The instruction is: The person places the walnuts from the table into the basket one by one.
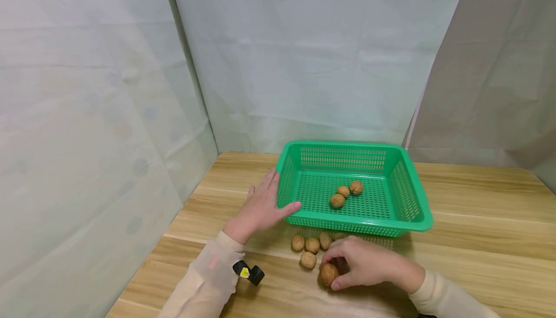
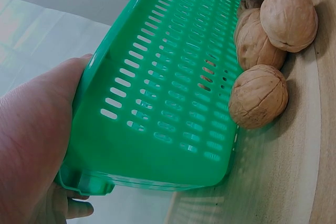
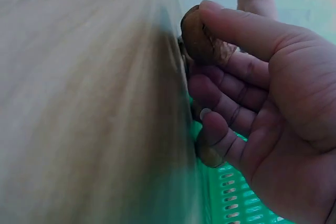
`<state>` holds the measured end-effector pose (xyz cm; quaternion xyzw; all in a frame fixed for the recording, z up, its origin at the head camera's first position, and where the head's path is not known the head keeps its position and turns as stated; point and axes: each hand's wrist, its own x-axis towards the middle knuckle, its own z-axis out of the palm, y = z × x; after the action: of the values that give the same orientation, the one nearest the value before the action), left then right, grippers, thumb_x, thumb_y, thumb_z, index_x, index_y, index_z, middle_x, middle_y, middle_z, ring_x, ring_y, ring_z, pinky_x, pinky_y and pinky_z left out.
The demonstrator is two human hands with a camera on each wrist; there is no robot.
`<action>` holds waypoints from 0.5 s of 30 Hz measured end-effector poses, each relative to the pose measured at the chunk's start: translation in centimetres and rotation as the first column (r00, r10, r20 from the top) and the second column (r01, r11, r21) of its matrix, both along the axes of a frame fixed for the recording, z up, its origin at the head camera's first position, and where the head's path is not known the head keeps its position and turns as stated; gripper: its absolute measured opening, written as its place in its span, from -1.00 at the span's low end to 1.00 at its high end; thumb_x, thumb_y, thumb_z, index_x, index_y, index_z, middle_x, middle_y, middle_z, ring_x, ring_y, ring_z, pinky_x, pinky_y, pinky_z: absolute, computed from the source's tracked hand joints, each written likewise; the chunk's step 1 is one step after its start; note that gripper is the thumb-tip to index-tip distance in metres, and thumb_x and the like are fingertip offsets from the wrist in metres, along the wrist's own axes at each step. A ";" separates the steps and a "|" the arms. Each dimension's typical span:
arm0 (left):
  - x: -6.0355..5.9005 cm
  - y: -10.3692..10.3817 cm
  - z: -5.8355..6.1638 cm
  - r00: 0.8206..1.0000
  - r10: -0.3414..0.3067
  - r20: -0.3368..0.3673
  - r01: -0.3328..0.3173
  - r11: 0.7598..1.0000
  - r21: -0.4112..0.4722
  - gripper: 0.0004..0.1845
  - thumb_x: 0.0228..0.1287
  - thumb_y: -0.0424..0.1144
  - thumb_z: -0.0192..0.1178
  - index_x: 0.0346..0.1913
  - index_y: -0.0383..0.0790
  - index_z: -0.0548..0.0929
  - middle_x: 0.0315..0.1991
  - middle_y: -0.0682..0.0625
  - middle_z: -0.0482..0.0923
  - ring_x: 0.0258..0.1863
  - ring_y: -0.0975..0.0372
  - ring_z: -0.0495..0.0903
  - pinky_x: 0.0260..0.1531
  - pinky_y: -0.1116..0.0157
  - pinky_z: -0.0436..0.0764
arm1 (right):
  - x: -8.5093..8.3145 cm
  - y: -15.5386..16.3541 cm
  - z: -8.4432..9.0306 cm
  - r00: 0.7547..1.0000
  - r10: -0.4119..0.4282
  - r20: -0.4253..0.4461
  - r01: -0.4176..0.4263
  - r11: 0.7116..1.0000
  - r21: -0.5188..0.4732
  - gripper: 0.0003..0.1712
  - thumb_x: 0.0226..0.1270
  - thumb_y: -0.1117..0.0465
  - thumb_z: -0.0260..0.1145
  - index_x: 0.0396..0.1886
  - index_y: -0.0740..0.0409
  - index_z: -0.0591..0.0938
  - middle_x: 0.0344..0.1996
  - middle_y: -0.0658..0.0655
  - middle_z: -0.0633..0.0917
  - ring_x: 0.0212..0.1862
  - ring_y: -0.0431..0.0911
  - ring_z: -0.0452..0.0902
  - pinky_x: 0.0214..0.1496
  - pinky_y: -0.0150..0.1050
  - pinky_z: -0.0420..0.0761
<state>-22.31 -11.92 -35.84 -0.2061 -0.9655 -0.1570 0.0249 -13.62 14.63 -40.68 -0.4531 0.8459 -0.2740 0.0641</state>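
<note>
I'm working at what looks like a makeshift recording booth rather than a home: pale plastic sheeting (image 1: 304,57) hangs as walls on three sides around my light wooden table (image 1: 478,221), and a small black device (image 1: 248,273) is strapped at my wrist.

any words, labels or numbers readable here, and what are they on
No readable text in any view.
Wrist camera on the left arm: a small yellow sticker, too small to read.
Green basket: plain slotted plastic, no label showing.
Walnuts on the table and the walnut held by the right hand: no marks.
</note>
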 end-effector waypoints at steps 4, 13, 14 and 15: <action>0.0 0.0 0.0 1.000 0.000 0.002 0.000 1.000 -0.008 0.16 0.13 0.55 -0.11 0.53 -0.25 -0.11 0.54 -0.09 -0.24 0.50 0.14 -0.22 0.32 -0.24 -0.05 | 0.2 0.2 0.6 1.000 0.011 0.016 -0.010 0.999 -0.053 -0.58 0.14 -0.13 0.42 -0.05 -0.09 0.67 -0.20 -0.28 0.60 -0.20 -0.35 0.49 -0.19 -0.39 0.54; 0.0 0.0 0.0 1.000 0.000 -0.003 0.000 1.000 0.001 0.13 0.17 0.49 -0.04 0.53 -0.26 -0.09 0.54 -0.10 -0.22 0.50 0.11 -0.19 0.30 -0.26 -0.03 | 0.9 1.0 3.3 0.997 0.069 -0.021 -0.071 0.981 -0.180 -0.63 0.19 -0.04 0.42 -0.01 -0.13 0.64 -0.27 -0.28 0.58 -0.30 -0.33 0.50 -0.39 -0.42 0.52; 0.0 0.0 0.0 1.000 0.002 0.000 -0.002 1.000 -0.001 0.13 0.17 0.49 -0.05 0.53 -0.25 -0.10 0.54 -0.09 -0.23 0.50 0.12 -0.20 0.31 -0.26 -0.04 | 1.0 1.1 3.7 0.997 0.075 -0.032 -0.080 0.976 -0.202 -0.64 0.19 -0.02 0.43 -0.01 -0.15 0.63 -0.27 -0.28 0.59 -0.29 -0.33 0.51 -0.37 -0.40 0.54; 0.0 0.0 0.0 1.000 0.001 0.000 -0.001 1.000 0.003 0.13 0.17 0.49 -0.04 0.53 -0.25 -0.10 0.54 -0.09 -0.23 0.50 0.12 -0.20 0.31 -0.26 -0.04 | 1.1 1.3 4.1 0.996 0.077 -0.049 -0.086 0.972 -0.220 -0.65 0.19 0.00 0.43 -0.01 -0.18 0.62 -0.26 -0.28 0.59 -0.29 -0.34 0.50 -0.35 -0.39 0.54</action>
<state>-22.31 -11.89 -35.87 -0.2057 -0.9654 -0.1583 0.0252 -12.49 15.97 -36.58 -0.4972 0.7917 -0.3550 0.0074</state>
